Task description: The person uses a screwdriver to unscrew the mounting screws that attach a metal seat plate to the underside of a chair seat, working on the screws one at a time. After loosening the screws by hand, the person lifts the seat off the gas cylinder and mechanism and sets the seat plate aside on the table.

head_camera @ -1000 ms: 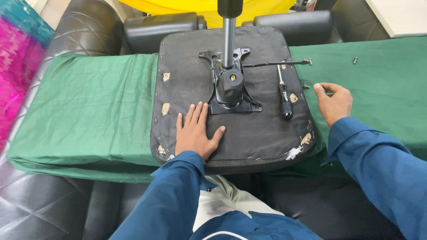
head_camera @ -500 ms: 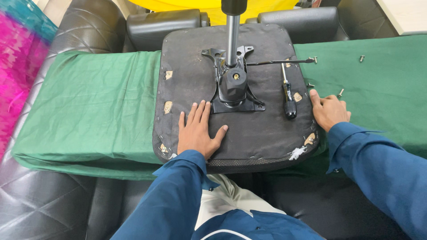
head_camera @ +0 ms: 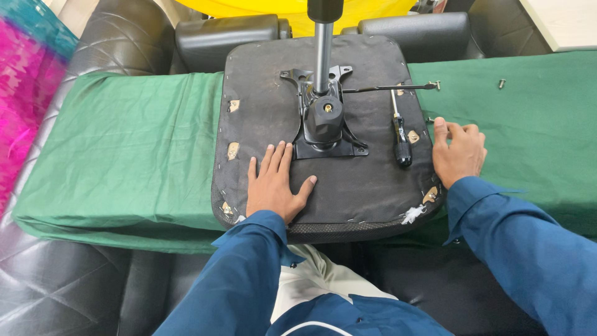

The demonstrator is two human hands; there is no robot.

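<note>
The right hand has slid down toward centre right, fingers curled over a small screw on the green cloth, while the left hand, spread flat, pins the chair seat; the screw could roll off.

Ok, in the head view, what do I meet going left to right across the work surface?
Pink fabric → green cloth → left hand flat on the upturned seat base → black metal mechanism plate → screwdriver → right hand → loose screw.
</note>
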